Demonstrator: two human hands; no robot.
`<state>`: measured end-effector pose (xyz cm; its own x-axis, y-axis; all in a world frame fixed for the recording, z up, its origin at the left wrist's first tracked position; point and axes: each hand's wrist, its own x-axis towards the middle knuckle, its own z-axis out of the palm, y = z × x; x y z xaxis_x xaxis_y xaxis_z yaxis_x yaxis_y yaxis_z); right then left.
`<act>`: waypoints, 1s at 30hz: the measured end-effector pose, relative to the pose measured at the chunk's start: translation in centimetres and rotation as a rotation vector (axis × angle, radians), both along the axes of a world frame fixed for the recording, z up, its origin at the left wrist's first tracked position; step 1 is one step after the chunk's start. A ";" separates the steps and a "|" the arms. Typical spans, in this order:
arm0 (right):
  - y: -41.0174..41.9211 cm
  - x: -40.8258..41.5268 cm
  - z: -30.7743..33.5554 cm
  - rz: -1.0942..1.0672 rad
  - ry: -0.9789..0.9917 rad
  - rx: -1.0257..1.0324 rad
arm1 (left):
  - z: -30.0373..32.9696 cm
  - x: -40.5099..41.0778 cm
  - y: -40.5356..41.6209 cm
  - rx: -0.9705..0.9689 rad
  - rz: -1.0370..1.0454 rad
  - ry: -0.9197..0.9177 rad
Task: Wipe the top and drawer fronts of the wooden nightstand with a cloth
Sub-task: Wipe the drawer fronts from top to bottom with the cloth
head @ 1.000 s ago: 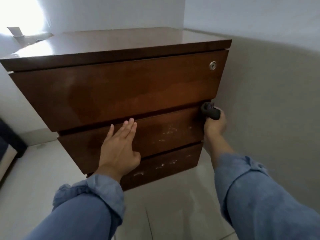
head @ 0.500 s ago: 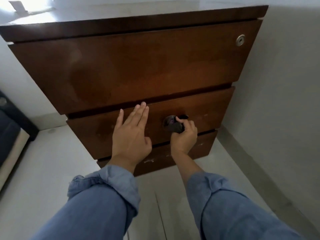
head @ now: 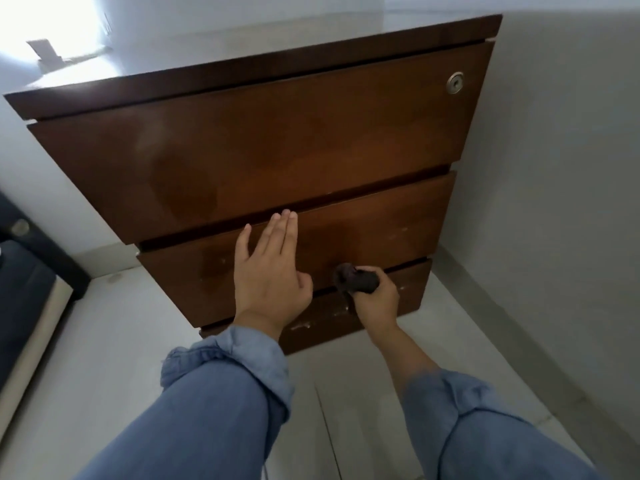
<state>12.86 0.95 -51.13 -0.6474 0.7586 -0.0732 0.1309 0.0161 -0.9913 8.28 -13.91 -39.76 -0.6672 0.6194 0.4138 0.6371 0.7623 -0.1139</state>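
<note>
Nightstand [head: 277, 150], wooden, three drawers, set on the pale floor [head: 104, 341] against the wall [head: 554, 168], which runs down its right side. Cloth [head: 356, 279], dark and bunched, clamped in the closed grip of the right hand [head: 375, 299], pressed at the seam between middle drawer front [head: 381, 223] and bottom drawer front [head: 398, 296], a little right of the nightstand's centre line. Left hand [head: 270, 271] flat on the middle front, just left of the cloth, fingers spread and holding nothing, seemingly bracing.

Long axis of each front horizontal; bottom front directly below the cloth and nearer the right hand, so probably side-to-side strokes along it next. Pale scuffs or specks on the bottom front to either side of the cloth and on the right part of the middle front.

Round metal lock [head: 455, 82] at the top front's upper right corner. Glossy top above, glare-washed, with a small unclear object at its far left. Dark furniture [head: 27, 289] well to the left. Nothing between cloth and bottom front; only the wall cramping the right end.
</note>
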 end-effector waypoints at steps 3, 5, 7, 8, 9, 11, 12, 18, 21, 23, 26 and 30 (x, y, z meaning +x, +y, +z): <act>4.2 1.2 3.0 -0.095 0.090 -0.021 | 0.7 0.0 2.2 0.017 -0.087 0.024; 7.1 2.0 4.7 -0.192 0.121 -0.044 | 1.0 0.0 3.8 0.022 -0.116 0.009; 10.0 2.5 5.9 -0.310 0.144 -0.077 | 0.9 -0.1 4.9 0.012 -0.112 -0.011; 11.1 2.6 6.3 -0.353 0.159 -0.087 | 0.6 -0.2 5.2 0.013 -0.108 -0.015; 12.0 2.6 6.5 -0.371 0.176 -0.088 | 0.4 -0.3 5.2 0.019 -0.109 -0.019; 13.1 2.2 6.2 -0.363 0.149 -0.057 | -0.2 -0.4 5.2 0.053 -0.129 -0.020; 13.2 1.9 5.8 -0.355 0.118 -0.028 | -0.6 -0.4 5.3 0.073 -0.137 -0.018; 9.5 -0.9 2.8 -0.439 0.103 0.233 | -2.5 -0.8 5.9 0.206 -0.147 0.000; 7.1 -1.6 1.7 -0.462 0.079 0.318 | -2.9 -1.3 6.0 0.232 -0.161 0.016; 5.8 -2.0 1.2 -0.471 0.041 0.353 | -3.1 -1.4 6.3 0.238 -0.162 0.022; 3.5 -2.5 0.5 -0.449 0.005 0.362 | -3.2 -1.4 6.5 0.236 -0.153 0.018; 1.1 -2.7 -0.6 -0.342 0.011 0.368 | -3.3 -1.4 6.3 0.215 -0.165 0.009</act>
